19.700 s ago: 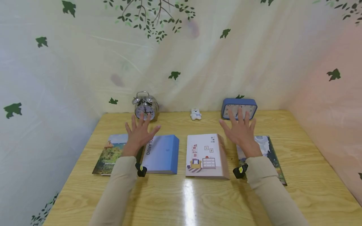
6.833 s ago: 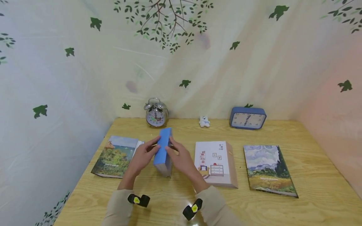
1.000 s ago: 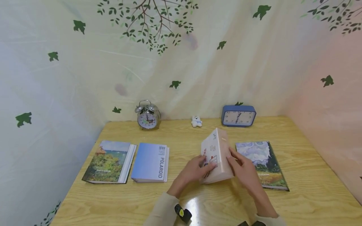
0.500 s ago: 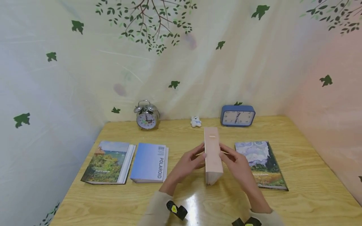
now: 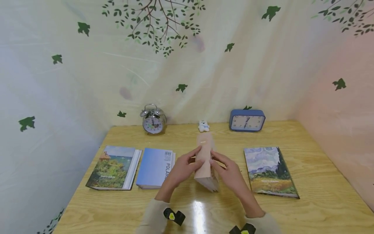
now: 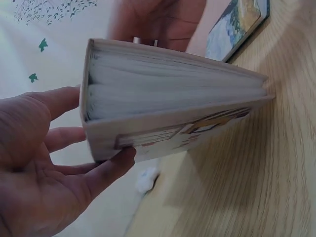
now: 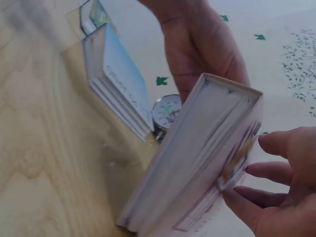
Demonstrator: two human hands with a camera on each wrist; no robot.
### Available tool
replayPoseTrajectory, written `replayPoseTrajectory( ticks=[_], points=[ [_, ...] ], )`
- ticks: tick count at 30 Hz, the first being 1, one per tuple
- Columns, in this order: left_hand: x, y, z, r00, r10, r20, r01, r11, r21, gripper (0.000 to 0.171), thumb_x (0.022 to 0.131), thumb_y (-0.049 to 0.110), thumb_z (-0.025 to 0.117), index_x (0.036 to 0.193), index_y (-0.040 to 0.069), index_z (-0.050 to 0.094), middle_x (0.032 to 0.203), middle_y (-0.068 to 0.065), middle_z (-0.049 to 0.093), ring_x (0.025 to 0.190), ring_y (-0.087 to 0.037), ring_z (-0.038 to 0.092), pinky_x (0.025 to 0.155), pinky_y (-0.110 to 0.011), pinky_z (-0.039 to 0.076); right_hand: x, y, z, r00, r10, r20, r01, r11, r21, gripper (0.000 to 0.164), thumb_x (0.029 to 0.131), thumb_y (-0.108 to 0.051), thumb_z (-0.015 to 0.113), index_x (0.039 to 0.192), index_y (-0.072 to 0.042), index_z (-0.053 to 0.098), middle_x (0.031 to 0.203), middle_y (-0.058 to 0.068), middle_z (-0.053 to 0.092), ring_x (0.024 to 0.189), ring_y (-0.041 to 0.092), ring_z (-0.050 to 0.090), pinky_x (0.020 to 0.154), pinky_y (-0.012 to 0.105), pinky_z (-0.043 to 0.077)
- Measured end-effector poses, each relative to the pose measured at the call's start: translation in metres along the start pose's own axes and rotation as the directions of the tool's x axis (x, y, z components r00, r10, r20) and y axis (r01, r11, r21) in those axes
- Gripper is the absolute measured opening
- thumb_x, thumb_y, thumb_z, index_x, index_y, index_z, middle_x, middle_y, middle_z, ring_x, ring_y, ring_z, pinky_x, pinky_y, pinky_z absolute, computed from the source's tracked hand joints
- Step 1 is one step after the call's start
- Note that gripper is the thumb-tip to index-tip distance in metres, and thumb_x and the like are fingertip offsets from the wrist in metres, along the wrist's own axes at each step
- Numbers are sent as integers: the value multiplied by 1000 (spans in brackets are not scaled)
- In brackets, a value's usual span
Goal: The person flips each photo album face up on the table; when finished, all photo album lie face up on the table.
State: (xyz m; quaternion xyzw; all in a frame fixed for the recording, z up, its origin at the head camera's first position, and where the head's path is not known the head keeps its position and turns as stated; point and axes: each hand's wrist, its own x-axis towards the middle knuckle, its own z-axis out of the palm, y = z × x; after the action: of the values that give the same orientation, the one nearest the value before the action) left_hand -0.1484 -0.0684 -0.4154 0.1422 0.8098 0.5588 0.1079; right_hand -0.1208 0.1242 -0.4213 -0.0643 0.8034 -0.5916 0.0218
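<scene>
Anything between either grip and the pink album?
Nothing visible: left grip and right grip both hold the pink album directly, from opposite sides of its upturned spine. The blue POLAROID album lies off to the left, not between.

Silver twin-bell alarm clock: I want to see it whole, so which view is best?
The head view: the silver twin-bell alarm clock stands uncovered there, bells and handle included. The right wrist view catches its dial, partly covered; the left wrist view shows none of it.
</scene>
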Motion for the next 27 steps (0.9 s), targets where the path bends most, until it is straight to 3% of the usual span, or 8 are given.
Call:
replayPoseTrajectory(
  ticks=[6, 11, 14, 23, 27],
  points=[
    [-4, -3, -13, 998, 18, -58, -12, 995, 95, 57, 92, 38, 62, 144, 19, 46, 145, -15, 44, 123, -38, 53, 94, -46, 51, 1, 10, 13, 998, -21, 55, 25, 998, -60, 47, 95, -21, 60, 140, -8, 50, 147, 18, 42, 132, 34, 45, 102, 41, 45],
    [-8, -5, -19, 997, -8, -83, 21, 987, 159, 54, 92, 34, 63, 141, 15, 49, 138, -20, 46, 118, -41, 56, 92, -44, 52, 1, 19, 17, 998, -6, 57, 21, 965, -260, 53, 94, -29, 61, 141, -8, 48, 146, 23, 41, 131, 43, 42, 104, 54, 40],
    [-11, -7, -21, 996, -43, -78, 55, 984, 170, 55, 93, 34, 62, 142, 15, 48, 139, -19, 47, 118, -40, 56, 91, -44, 53, 1, 25, 17, 998, 21, 53, -2, 946, -324, 56, 94, -31, 62, 142, -7, 47, 146, 28, 38, 133, 48, 37, 106, 60, 34],
    [-13, -25, -9, 989, -140, -48, 146, 975, 170, 53, 96, 32, 57, 145, 15, 42, 144, -12, 48, 122, -32, 56, 97, -44, 49, 4, 39, 13, 994, 111, 13, -98, 923, -373, 67, 92, -37, 63, 146, -5, 39, 151, 34, 22, 137, 53, 24, 108, 64, 26],
    [-12, -31, -3, 989, -135, -68, 146, 971, 191, 54, 95, 28, 58, 144, 13, 42, 137, -11, 55, 120, -30, 58, 101, -45, 46, 5, 42, 13, 994, 107, 18, -91, 910, -404, 68, 92, -35, 63, 146, -2, 38, 151, 34, 20, 137, 53, 24, 108, 64, 28]
  ],
)
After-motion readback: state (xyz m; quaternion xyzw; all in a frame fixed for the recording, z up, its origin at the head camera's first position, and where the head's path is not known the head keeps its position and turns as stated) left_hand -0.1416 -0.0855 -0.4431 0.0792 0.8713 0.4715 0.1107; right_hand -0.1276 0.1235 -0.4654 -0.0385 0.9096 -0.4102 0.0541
